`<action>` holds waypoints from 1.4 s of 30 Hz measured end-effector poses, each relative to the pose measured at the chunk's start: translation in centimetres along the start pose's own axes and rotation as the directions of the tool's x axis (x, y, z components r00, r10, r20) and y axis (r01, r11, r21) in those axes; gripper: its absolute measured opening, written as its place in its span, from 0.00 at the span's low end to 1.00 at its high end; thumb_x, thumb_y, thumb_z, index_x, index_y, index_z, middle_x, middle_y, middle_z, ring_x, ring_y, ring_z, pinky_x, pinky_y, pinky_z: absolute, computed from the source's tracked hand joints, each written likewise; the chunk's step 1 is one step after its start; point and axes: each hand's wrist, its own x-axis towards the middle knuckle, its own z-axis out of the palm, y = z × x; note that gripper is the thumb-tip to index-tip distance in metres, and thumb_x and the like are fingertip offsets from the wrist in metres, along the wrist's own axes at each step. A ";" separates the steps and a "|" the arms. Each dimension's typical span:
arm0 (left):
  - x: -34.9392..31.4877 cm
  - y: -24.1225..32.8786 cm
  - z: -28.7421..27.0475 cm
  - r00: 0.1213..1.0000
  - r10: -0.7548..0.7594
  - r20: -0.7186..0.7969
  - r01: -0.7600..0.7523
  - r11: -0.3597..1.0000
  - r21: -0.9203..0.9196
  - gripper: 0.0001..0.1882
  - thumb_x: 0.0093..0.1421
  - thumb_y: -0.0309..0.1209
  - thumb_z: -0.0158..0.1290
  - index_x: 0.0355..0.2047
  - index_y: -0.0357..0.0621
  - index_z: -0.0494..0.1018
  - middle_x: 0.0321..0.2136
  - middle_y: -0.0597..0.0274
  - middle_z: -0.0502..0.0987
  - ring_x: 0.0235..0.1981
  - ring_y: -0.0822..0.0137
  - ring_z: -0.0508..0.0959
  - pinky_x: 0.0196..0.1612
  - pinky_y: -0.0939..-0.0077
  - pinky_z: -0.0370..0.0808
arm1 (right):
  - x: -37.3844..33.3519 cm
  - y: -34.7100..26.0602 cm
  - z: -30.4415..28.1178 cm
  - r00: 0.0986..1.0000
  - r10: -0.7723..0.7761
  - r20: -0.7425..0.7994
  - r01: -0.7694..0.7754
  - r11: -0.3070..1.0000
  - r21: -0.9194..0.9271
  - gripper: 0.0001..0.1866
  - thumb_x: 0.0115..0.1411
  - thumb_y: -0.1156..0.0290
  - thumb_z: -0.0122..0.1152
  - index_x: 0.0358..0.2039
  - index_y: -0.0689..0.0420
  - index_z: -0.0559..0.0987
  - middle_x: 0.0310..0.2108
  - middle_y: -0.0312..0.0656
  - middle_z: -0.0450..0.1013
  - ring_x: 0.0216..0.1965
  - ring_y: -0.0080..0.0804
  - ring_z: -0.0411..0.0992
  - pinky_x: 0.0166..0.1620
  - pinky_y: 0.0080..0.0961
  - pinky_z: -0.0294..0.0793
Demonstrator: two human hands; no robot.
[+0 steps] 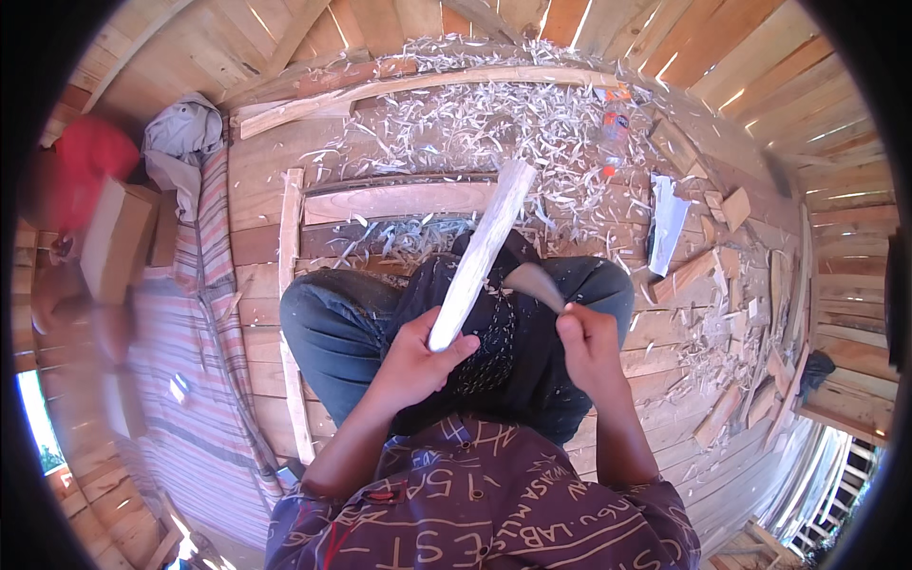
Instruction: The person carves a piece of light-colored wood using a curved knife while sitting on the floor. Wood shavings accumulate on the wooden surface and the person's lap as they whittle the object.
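A long pale piece of wood slants up and away over my lap, its near end held in my left hand, fingers wrapped round it. My right hand is closed on a knife, most of its handle hidden by the fingers. The knife's blade points up and left toward the wood, somewhat blurred, with a gap between the two. Under both hands a dark cloth dotted with wood bits covers my lap, between my bent knees in blue trousers.
Wood shavings litter the plank floor ahead. A plastic bottle lies among them. Offcuts and a white sheet are at the right. At the left, a blurred person in red sits by a cardboard box and a striped mat.
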 end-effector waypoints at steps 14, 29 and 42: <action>-0.3 -1.5 1.4 0.964 0.264 0.025 -0.265 0.951 0.158 0.20 0.58 0.29 0.52 0.50 0.34 0.66 0.41 0.52 0.75 0.44 0.63 0.75 0.49 0.72 0.68 | 0.8 -2.1 1.5 0.980 -0.130 0.147 0.186 0.854 -0.486 0.26 0.50 0.49 0.63 0.13 0.59 0.67 0.11 0.43 0.62 0.14 0.42 0.65 0.19 0.32 0.63; -2.7 -2.9 4.7 0.986 0.079 0.147 -0.107 0.975 0.194 0.17 0.55 0.31 0.57 0.41 0.34 0.68 0.26 0.52 0.72 0.28 0.68 0.72 0.35 0.71 0.70 | 7.5 0.0 -14.3 0.663 -0.196 -0.723 -0.183 0.894 -0.410 0.26 0.61 0.56 0.52 0.14 0.66 0.72 0.10 0.45 0.65 0.13 0.30 0.64 0.20 0.32 0.60; -1.9 0.0 3.7 0.976 0.218 0.020 -0.211 0.911 0.355 0.18 0.58 0.37 0.54 0.40 0.36 0.66 0.25 0.42 0.75 0.29 0.45 0.79 0.31 0.62 0.73 | 4.3 -1.1 -4.0 0.959 -0.160 -0.234 -0.082 0.633 -0.770 0.31 0.53 0.41 0.55 0.15 0.60 0.73 0.14 0.50 0.69 0.20 0.48 0.72 0.24 0.38 0.68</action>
